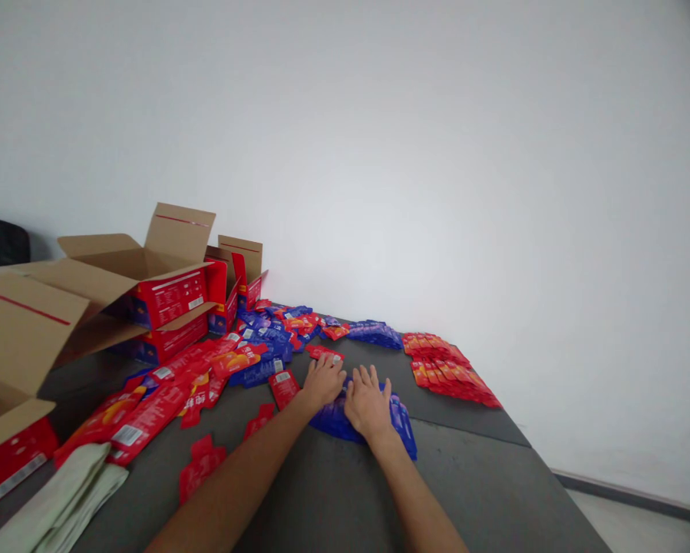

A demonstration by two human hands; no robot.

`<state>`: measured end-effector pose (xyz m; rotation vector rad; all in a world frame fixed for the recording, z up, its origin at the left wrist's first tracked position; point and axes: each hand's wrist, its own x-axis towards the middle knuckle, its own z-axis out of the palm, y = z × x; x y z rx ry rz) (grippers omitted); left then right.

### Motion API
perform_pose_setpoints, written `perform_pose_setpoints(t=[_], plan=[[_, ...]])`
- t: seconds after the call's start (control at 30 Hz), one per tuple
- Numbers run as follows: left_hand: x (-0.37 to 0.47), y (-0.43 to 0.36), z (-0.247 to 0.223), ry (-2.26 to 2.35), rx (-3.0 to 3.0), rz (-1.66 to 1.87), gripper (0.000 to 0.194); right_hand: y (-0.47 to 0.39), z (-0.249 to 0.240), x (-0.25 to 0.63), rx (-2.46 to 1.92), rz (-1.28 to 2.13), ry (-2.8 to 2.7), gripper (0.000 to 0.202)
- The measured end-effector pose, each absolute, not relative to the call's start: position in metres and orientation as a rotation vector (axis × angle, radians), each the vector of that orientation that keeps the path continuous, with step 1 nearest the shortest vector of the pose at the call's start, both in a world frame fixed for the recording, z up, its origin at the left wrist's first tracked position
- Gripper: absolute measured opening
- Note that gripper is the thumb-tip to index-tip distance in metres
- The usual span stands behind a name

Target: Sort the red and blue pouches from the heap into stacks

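Both arms reach out over a dark grey table. A row of overlapping blue pouches lies under my hands. My right hand rests on top of the row with its fingers spread. At the row's left end lies my left hand, fingers stretched forward, touching or just beside the pouches. One red pouch is right beyond the left fingertips, and another red pouch lies just left of that hand. My palms hide part of the blue row.
Overlapping rows of red-orange pouches lie at the right, a blue row by the wall. Mixed loose pouches spread along the left. Open red cartons stand behind them. A folded pale cloth lies at the front left.
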<state>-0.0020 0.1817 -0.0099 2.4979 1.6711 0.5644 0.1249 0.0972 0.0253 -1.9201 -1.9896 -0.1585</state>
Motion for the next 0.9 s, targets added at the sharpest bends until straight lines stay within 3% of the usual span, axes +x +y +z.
perform_pose_setpoints(t=[0.4,0.9], plan=[[-0.003,0.218,-0.022,1.664,2.378,0.438,0.054,0.102,0.025,0.121,-1.904,-0.134,-2.003,0.048],[-0.060,0.160,-0.010,1.901,2.357,0.460,0.045,0.055,0.028,0.110,-1.920,-0.115,-1.951,0.045]])
